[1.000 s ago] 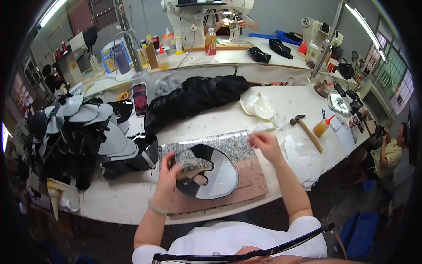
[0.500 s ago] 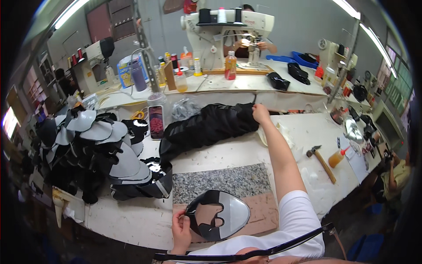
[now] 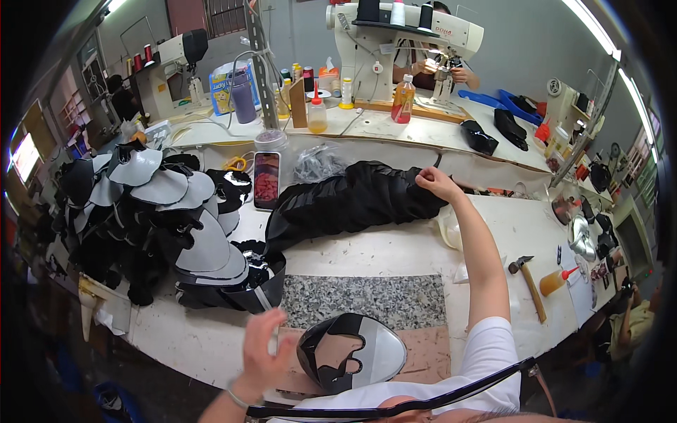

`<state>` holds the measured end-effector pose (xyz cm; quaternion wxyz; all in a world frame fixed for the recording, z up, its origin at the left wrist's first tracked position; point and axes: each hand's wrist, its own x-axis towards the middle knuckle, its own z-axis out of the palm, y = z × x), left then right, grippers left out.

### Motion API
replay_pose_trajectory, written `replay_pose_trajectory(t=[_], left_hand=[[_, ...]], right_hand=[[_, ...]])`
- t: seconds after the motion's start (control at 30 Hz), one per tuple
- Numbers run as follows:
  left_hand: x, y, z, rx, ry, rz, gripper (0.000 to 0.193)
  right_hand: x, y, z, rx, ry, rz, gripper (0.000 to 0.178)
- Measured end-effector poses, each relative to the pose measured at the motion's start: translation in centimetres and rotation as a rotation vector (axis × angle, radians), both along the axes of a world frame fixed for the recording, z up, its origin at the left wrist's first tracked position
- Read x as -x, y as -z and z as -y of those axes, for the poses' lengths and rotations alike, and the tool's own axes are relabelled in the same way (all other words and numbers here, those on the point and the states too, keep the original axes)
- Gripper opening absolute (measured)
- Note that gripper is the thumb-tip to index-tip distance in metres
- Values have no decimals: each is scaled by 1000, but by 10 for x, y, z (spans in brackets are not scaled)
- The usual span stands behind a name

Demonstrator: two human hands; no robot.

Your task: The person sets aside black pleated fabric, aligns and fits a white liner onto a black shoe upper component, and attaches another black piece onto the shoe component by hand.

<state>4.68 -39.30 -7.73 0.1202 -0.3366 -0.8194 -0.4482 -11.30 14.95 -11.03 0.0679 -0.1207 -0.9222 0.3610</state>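
Note:
On the pink board [image 3: 423,345] in front of me lies a flat shoe upper [image 3: 381,349], black at the heel end and grey at the toe, with a cut-out in its middle. My left hand [image 3: 266,352] hovers beside its left end, blurred, fingers apart and holding nothing. Farther off, my right hand [image 3: 438,185] reaches to the right end of a long row of stacked black shoe pieces [image 3: 352,201]. Its thumb and fingers are pinched together at the edge of a black piece; the exact grip is partly hidden.
Black and grey uppers [image 3: 204,247] are heaped at left. A phone [image 3: 267,180] stands behind them. A speckled stone slab [image 3: 363,299] adjoins the board. To the right lie a hammer [image 3: 530,289] and a glue bottle [image 3: 556,280]. Beyond, a person works at a sewing machine [image 3: 409,49].
My left hand has let go of the shoe upper and lifted up and left from it. My right hand stays at the end of the black row. The whole view has shifted a little.

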Motion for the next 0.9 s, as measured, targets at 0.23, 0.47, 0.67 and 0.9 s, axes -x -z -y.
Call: replay_pose_trajectory(t=[0.23,0.47,0.67,0.9], left_hand=[[146,-26,-91,316,91,-349,55],[232,9,-231,401,183,-336,79],[240,8,-275,313,49,-69,106],[263,-78,-311,-178,586,252,110]], right_hand=[[-22,-29,71,-521,-120,76,118],[0,-13,36,-336,-111,-174,72],[-11,-43,-3,-12,-25,-272,70],[-29,-66,-23,-23,-85,-491,68]])
